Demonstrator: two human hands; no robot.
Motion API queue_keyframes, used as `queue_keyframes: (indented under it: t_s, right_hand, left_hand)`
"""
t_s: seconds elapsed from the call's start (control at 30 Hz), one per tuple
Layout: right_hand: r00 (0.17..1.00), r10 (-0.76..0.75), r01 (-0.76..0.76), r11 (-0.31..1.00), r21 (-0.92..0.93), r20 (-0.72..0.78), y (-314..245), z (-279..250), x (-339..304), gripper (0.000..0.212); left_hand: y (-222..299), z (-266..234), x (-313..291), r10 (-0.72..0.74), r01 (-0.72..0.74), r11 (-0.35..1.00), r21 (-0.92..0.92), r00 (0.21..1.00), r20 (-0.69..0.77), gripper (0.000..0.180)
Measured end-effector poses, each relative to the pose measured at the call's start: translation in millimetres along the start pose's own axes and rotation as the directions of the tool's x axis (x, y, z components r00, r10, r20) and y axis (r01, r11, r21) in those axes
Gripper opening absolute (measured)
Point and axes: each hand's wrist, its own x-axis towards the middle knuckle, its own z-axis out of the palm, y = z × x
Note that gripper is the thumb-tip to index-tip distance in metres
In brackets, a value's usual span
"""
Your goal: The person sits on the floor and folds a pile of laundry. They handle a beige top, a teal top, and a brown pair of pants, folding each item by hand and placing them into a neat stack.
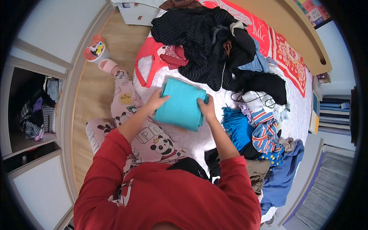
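A folded turquoise cloth [180,104], squarish with several layers showing at its edges, is between my two hands over the bed. My left hand [157,100] grips its left edge, thumb on top and fingers partly hidden beneath. On the opposite edge my right hand [207,107] pinches the cloth, its thumb tip bent over the top. Part of the white bedsheet [199,143] shows under and around the bundle. Close by at the upper left lies a red garment with straps [149,57].
Dark pinstriped clothing [195,42] is heaped beyond the cloth. To the right lie a black garment [268,86], a blue fringed piece [237,128], a striped cloth [264,132] and blue trousers [281,184]. Left are a small bin [97,53] and an open cupboard [34,142].
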Motion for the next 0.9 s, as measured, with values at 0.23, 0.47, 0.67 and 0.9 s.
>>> queue_keyframes:
  t_s: [0.23, 0.47, 0.67, 0.9]
  right_hand:
    - [0.998, 0.022, -0.034, 0.977, 0.213, 0.06, -10, -1, 0, 0.049]
    - [0.741, -0.672, 0.577, 0.643, -0.503, -0.009, -67, 6, -21, 0.042]
    - [0.738, -0.675, 0.578, 0.632, -0.516, -0.001, -11, 32, -17, 0.043]
    - [0.812, -0.574, 0.544, 0.681, -0.49, 0.104, -19, 12, -31, 0.046]
  left_hand:
    - [15, -2, -15, 0.029, -0.007, 0.992, 0.129, 0.985, -0.17, 0.049]
    - [49, 45, -44, 0.59, -0.451, 0.408, 0.794, 0.794, 0.147, 0.057]
    - [13, 61, -28, 0.523, -0.465, 0.285, 0.838, 0.808, 0.271, 0.06]
    - [18, 28, -82, 0.478, -0.457, 0.384, 0.802, 0.842, 0.251, 0.045]
